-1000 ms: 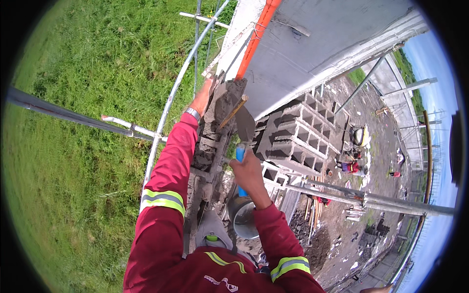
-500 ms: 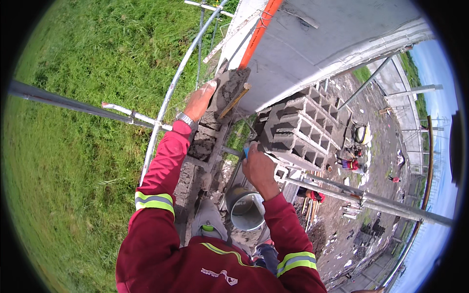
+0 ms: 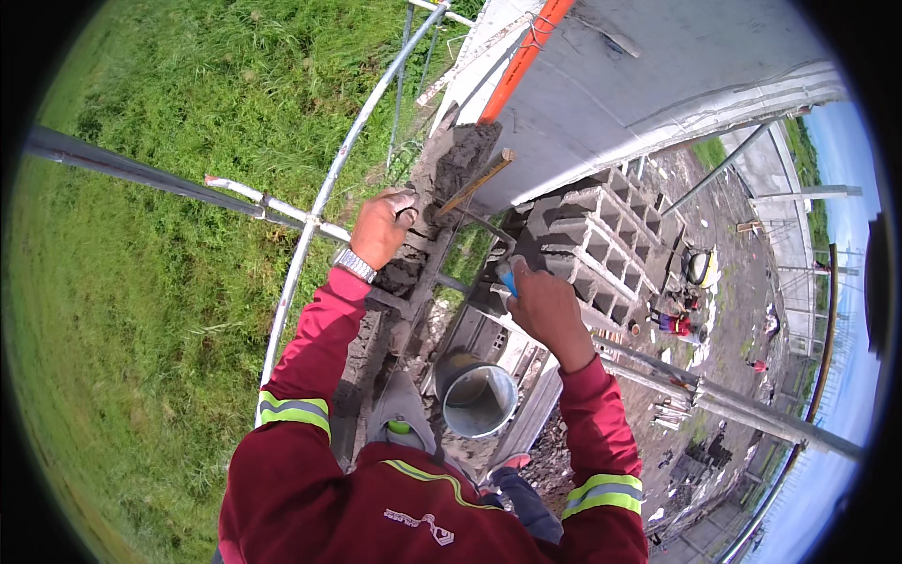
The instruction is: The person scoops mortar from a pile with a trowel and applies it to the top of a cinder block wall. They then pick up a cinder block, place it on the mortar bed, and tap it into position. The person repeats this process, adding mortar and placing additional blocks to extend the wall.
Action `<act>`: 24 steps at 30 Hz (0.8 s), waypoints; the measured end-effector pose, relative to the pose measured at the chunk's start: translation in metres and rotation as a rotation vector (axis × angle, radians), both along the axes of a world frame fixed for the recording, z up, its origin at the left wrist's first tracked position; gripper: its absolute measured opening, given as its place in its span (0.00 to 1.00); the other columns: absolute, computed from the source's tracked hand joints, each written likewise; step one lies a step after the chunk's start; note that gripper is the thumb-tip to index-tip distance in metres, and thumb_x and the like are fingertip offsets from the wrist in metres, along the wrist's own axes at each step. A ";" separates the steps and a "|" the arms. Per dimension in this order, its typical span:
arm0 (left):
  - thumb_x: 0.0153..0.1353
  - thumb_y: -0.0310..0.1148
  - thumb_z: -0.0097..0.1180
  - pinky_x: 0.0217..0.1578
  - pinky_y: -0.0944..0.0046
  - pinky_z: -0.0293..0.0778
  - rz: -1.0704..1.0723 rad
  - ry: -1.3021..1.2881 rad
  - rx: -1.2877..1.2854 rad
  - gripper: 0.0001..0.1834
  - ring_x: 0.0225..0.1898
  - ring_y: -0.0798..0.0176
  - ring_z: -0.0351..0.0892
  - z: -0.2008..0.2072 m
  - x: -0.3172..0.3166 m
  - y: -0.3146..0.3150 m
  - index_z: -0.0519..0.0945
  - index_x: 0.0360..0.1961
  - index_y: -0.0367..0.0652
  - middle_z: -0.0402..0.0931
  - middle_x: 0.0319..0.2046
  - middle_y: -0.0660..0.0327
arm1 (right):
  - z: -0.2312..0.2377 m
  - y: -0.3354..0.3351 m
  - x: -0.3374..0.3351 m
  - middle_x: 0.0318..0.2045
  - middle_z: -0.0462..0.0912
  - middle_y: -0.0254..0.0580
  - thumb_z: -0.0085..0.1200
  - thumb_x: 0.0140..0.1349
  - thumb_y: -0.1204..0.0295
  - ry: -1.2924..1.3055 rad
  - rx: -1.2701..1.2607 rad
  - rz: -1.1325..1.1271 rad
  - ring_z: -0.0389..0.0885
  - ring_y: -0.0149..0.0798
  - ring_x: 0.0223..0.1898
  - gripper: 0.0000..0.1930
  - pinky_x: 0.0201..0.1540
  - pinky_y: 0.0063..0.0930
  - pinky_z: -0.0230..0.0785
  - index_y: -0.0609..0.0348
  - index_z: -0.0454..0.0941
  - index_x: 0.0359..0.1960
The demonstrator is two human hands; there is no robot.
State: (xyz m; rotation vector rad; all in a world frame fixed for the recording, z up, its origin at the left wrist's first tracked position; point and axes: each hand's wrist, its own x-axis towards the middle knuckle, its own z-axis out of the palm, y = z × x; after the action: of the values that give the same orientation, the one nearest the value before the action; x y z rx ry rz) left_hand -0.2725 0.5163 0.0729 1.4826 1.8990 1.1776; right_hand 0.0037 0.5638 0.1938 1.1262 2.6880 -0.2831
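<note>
My left hand (image 3: 380,228) is closed, fingers curled, beside the outer edge of the block wall; anything inside it is hidden. Below and beside it, the open core of a hollow concrete block (image 3: 402,271) shows rough grey mortar. Farther along the wall stands a block with mortar on it (image 3: 462,155), next to the concrete column. A short wooden stick (image 3: 477,182) leans against that block. My right hand (image 3: 548,310) grips a trowel by its blue handle (image 3: 508,279), right of the wall; its dark blade blends into the shadow.
A bucket (image 3: 477,400) with grey contents stands near my shoe (image 3: 402,414). Stacked hollow blocks (image 3: 601,240) lie to the right. Scaffold pipes (image 3: 324,188) run along the left, over grass. An orange pipe (image 3: 526,58) rises against the concrete column (image 3: 601,103). People work far below right.
My left hand has drawn back from the far block toward me, its fingers curling from stretched out. The right hand, with the trowel, has shifted right.
</note>
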 end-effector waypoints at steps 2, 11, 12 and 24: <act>0.56 0.22 0.64 0.52 0.54 0.78 0.022 0.139 -0.051 0.14 0.49 0.44 0.83 -0.004 0.012 -0.002 0.87 0.45 0.38 0.84 0.48 0.48 | 0.008 0.010 -0.006 0.24 0.84 0.54 0.55 0.55 0.73 -0.010 0.038 0.097 0.86 0.55 0.29 0.14 0.33 0.47 0.79 0.65 0.77 0.44; 0.58 0.28 0.59 0.39 0.47 0.79 -0.017 0.492 -0.117 0.06 0.38 0.44 0.83 -0.023 0.034 -0.006 0.86 0.34 0.43 0.81 0.40 0.53 | 0.031 0.033 -0.024 0.31 0.85 0.62 0.53 0.55 0.74 -0.123 -0.139 0.083 0.87 0.60 0.37 0.09 0.40 0.52 0.79 0.65 0.79 0.36; 0.58 0.28 0.59 0.39 0.47 0.79 -0.030 0.512 -0.145 0.06 0.38 0.44 0.83 -0.021 0.036 -0.005 0.86 0.34 0.43 0.81 0.39 0.53 | 0.029 0.035 -0.028 0.32 0.85 0.60 0.53 0.55 0.74 -0.094 -0.148 0.098 0.87 0.59 0.37 0.07 0.41 0.51 0.79 0.63 0.81 0.32; 0.53 0.25 0.70 0.49 0.55 0.77 0.287 0.086 -0.024 0.15 0.47 0.46 0.83 -0.017 -0.007 -0.031 0.87 0.44 0.38 0.84 0.41 0.48 | 0.036 0.050 -0.063 0.30 0.85 0.58 0.59 0.50 0.73 -0.194 -0.033 0.176 0.85 0.60 0.37 0.07 0.42 0.55 0.76 0.63 0.81 0.29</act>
State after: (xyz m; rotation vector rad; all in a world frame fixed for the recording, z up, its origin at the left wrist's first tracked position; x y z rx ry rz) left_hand -0.2800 0.4851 0.0556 1.2969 2.2341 1.2237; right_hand -0.0589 0.6141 0.2303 0.8535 2.5783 -0.1782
